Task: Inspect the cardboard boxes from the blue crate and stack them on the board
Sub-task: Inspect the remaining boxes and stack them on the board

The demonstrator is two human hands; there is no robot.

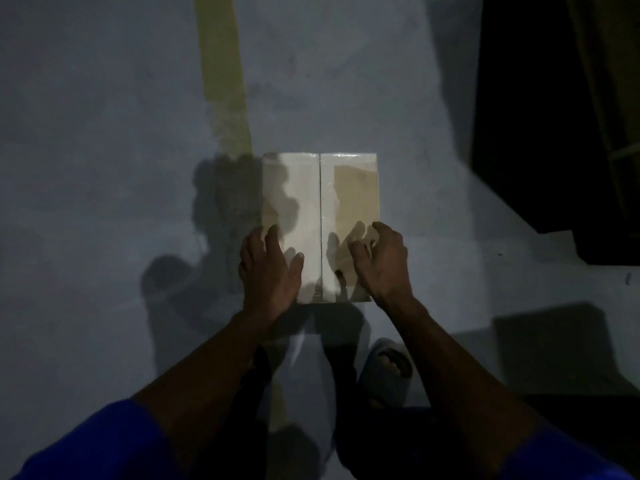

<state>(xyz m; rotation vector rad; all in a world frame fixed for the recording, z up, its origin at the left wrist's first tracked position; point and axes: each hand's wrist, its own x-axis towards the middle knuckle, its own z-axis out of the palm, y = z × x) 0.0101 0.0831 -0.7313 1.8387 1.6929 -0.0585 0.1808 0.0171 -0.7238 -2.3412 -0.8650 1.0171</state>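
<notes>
A worn yellow stripe runs down the grey floor on the left, passing just behind the far left corner of the cardboard box and showing again between the person's legs.

The left hand lies over the near left part of the box top, fingers fairly straight and spread, thumb out toward the taped centre seam; it seems to rest on or just above the surface, gripping nothing.

The box itself is closed and sealed with glossy tape. Whether it sits on the floor or is held up off it cannot be told in this dim light. Neither the blue crate nor the board is identifiable here.

The right hand is at the near right corner, fingers loosely curled above the top, not clamped on anything that can be seen.

To do this step well, I judge each hand should slide out to its own side edge and take the box by the short sides, level. The tape is slick, so palms flat on top would slip. Turn it slowly to check seam and corners under the light.

A foot in a grey slipper stands right of the near edge, and a dark recess fills the far right.
</notes>
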